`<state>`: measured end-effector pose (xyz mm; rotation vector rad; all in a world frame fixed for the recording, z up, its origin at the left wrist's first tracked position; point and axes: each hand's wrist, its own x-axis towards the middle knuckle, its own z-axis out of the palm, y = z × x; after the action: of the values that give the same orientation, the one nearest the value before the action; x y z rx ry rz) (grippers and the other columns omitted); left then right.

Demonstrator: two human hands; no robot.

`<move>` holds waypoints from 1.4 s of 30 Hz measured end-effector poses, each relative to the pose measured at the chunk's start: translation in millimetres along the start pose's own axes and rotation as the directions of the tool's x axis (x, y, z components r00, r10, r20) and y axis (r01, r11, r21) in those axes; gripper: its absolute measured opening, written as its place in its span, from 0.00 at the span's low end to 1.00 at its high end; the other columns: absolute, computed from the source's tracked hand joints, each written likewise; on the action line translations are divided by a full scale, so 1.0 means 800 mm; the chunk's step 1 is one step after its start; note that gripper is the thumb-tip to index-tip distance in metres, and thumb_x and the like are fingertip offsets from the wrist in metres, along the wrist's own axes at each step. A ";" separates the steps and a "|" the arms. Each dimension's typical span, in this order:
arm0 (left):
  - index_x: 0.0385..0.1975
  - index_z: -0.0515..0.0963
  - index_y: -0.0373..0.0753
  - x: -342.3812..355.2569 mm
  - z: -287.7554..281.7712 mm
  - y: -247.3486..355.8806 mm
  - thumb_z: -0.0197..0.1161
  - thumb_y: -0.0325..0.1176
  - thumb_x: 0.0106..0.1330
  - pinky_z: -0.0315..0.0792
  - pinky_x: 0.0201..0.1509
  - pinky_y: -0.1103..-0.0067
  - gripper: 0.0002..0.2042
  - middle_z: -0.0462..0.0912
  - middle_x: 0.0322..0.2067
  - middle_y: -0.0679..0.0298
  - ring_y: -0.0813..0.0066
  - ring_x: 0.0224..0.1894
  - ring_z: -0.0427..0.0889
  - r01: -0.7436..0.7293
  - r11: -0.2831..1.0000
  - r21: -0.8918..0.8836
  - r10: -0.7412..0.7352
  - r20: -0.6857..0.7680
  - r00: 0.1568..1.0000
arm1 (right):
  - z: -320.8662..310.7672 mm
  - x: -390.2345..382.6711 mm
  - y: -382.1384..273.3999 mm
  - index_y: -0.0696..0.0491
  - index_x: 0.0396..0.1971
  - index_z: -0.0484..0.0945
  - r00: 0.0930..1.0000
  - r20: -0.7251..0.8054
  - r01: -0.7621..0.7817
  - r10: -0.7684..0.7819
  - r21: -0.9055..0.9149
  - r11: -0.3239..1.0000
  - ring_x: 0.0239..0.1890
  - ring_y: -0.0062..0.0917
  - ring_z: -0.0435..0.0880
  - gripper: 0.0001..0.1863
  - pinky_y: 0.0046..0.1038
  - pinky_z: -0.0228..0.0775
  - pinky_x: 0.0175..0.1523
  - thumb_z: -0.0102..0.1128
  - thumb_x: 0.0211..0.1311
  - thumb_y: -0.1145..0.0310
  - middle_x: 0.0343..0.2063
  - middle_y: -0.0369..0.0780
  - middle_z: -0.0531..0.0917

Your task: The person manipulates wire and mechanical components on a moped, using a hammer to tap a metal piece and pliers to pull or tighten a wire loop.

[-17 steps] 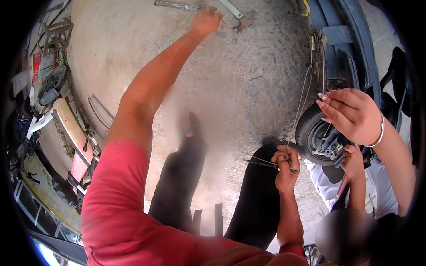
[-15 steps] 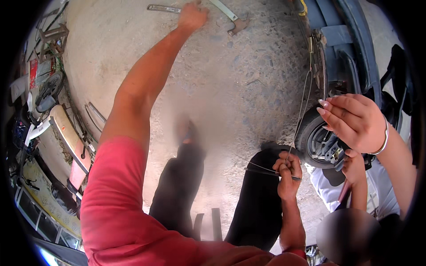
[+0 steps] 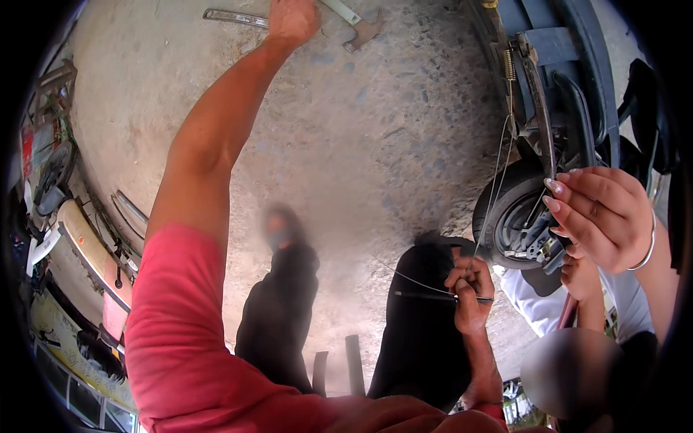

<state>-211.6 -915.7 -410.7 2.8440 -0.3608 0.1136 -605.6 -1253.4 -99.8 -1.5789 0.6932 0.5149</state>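
Note:
My left hand point(image 3: 294, 22) reaches to the top edge, between an adjustable wrench point(image 3: 236, 16) and a claw hammer point(image 3: 361, 33) lying on the ground. It covers one end of the wrench; its fingers are hidden. Closed over my right knee, my right hand point(image 3: 473, 292) grips a thin cable point(image 3: 498, 173) and a slender dark rod point(image 3: 422, 296). The cable runs up in two strands toward a coil spring point(image 3: 510, 65) on a vehicle, and its loose end sticks out leftward. A co-worker's hand point(image 3: 606, 216) with a bracelet pinches at a metal bar point(image 3: 540, 115).
A wheel point(image 3: 516, 216) stands under the blue-grey vehicle body point(image 3: 577, 50) on the right. Below, the co-worker's other hand point(image 3: 580, 278) holds something reddish. Along the left lie a long seat-like pad point(image 3: 90, 242), motorcycle parts and a small wheel point(image 3: 54, 173). Rough concrete point(image 3: 346, 137) lies between.
The view has shifted, so the tools and left-side items appear further left. The co-worker's upper hand sits slightly lower and further right. My right hand keeps its hold on the cable.

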 end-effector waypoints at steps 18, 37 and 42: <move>0.51 0.71 0.43 -0.225 -0.126 0.157 0.65 0.35 0.66 0.66 0.61 0.64 0.17 0.73 0.48 0.60 0.59 0.55 0.74 -0.186 0.856 -0.482 0.454 0.532 0.715 | 0.028 -0.030 -0.022 0.63 0.61 0.68 0.944 -0.162 0.257 -0.287 -0.186 0.949 0.64 0.37 0.71 0.31 0.38 0.58 0.69 0.43 0.53 0.82 0.61 0.49 0.72; 0.47 0.75 0.35 -0.445 -0.472 0.173 0.61 0.35 0.70 0.65 0.29 0.82 0.12 0.75 0.29 0.69 0.84 0.28 0.71 0.895 0.061 -0.442 -0.126 0.886 0.446 | 0.160 -0.305 0.091 0.57 0.31 0.76 0.882 0.422 -0.074 0.211 -0.319 0.945 0.37 0.31 0.82 0.09 0.29 0.73 0.45 0.46 0.60 0.84 0.30 0.43 0.83; 0.48 0.74 0.34 -0.475 -0.477 0.183 0.56 0.36 0.74 0.66 0.27 0.83 0.12 0.75 0.30 0.66 0.81 0.27 0.72 0.931 -0.162 -0.328 -0.025 0.944 0.328 | 0.166 -0.281 0.079 0.56 0.43 0.78 0.892 0.263 -0.315 0.369 -0.225 0.922 0.38 0.24 0.82 0.09 0.26 0.72 0.47 0.52 0.66 0.74 0.31 0.38 0.82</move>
<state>-632.5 -857.6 -49.0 1.1581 0.6809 -1.0848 -802.1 -1094.3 -8.3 -1.5006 0.7087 1.0849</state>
